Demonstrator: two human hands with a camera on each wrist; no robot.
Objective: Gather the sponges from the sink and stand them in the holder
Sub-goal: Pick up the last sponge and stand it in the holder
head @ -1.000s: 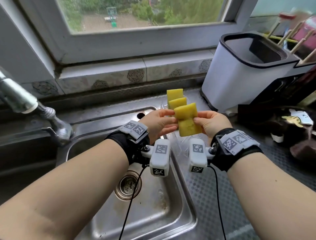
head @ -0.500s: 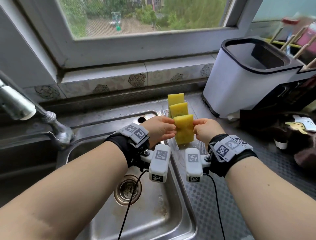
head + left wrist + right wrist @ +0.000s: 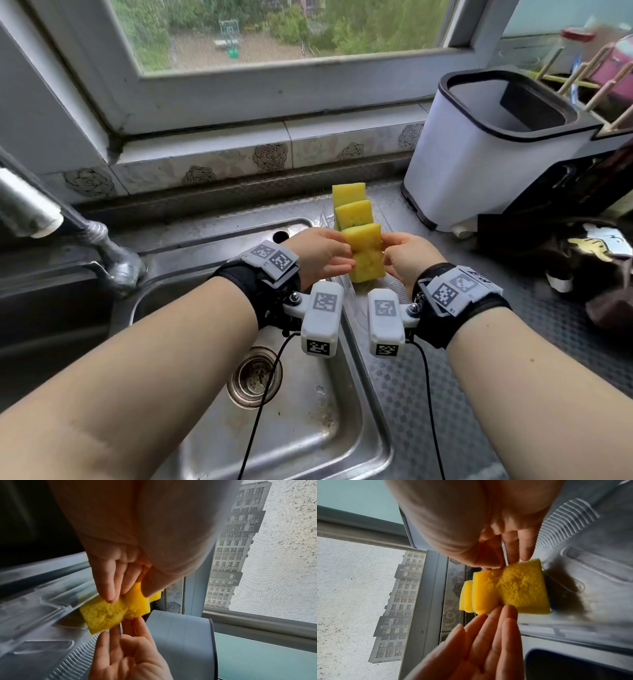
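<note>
Both hands are bringing the third sponge [image 3: 364, 251] lower than it was a second ago, when it was being held higher and tilted above the holder; now it is standing nearly upright with its bottom edge down among the holder's clear ribs, at the centre of the head view. The left hand [image 3: 317, 253] is pinching the sponge's left edge between thumb and fingers, as the left wrist view shows near its middle. The right hand [image 3: 409, 255] is pinching the opposite edge, thumb and fingertips closing on it in the upper middle of the right wrist view. So neither hand is wide; each is narrowly closed on the sponge.

Just behind it, toward the window, two more sponges [image 3: 352, 205] are already standing in the transparent holder [image 3: 356, 301], which is sitting on the steel bench [image 3: 462, 359] just right of the sink [image 3: 308, 428]. In the lower centre of the head view the sink basin is showing only its drain, with no sponge visible in the part that can be seen.

That suggests the gathering is nearly finished and this is probably the last sponge being seated. Whether it is fully lodged in its slot is hard to tell, since the clear plastic is hiding the contact.

A white bin [image 3: 486, 154] is standing at the upper right, well apart from the hands.
</note>
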